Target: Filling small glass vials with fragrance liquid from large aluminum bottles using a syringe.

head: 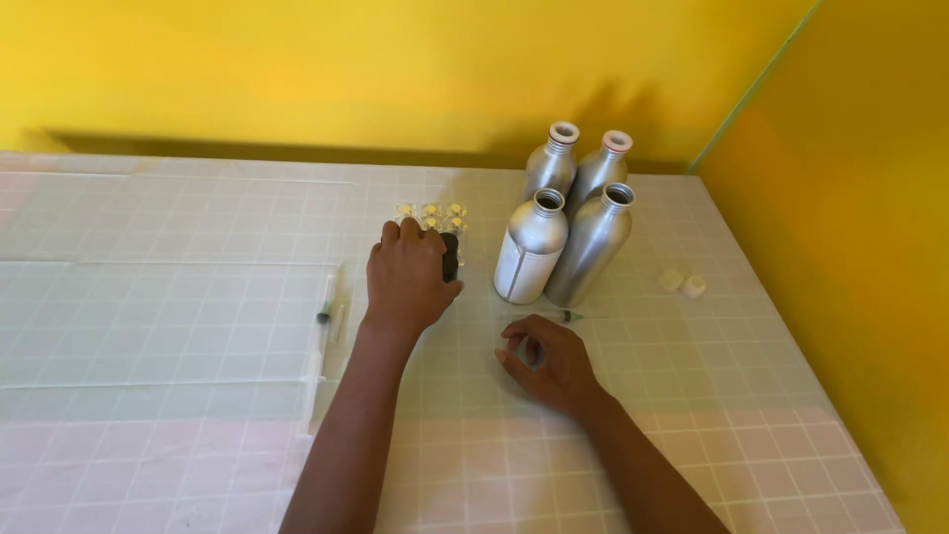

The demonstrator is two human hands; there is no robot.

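Note:
My left hand [407,277] rests palm down on the gridded white table, its fingers closed around a small black object [450,256] beside a clear tray of small yellowish pieces [431,214]. Near the table's middle, my right hand [550,362] lies with fingers curled; whether it holds something small I cannot tell. Just beyond its fingertips lies a thin green-tipped item [570,316]. Four open silver metal bottles [563,213] stand upright in a cluster behind my right hand; the front left one [531,249] has a white label.
A clear syringe [327,300] with a dark tip lies left of my left hand. Two small white caps [683,284] sit to the right of the bottles. Yellow walls close off the table at the back and right.

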